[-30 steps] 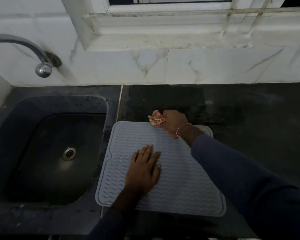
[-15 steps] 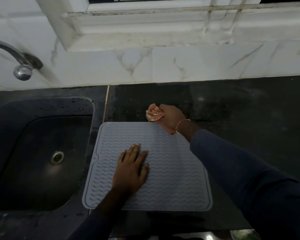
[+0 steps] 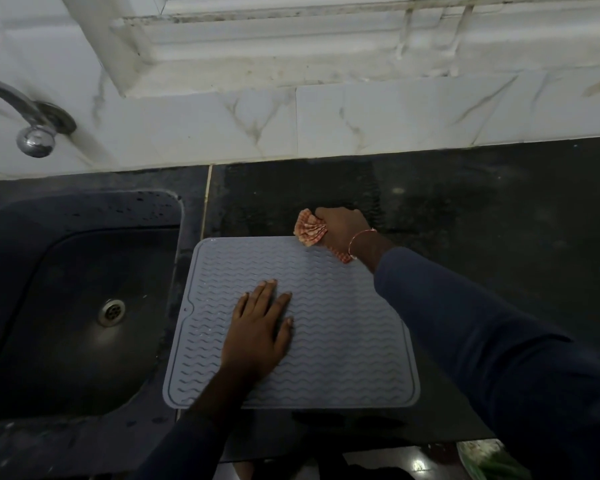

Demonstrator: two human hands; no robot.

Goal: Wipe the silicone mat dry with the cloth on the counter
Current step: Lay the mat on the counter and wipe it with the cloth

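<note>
The silicone mat is laid on the counter beside the sink (drain strainer in its basin). It is pressed by the straight-fingered left hand; a bunched checked cloth is gripped by the right hand at the mat's far edge.

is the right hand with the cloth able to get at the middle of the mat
Probably not all of it: the left hand lies flat there on the silicone mat. The right hand, gripping the checked cloth, has the bare right side free.
</note>
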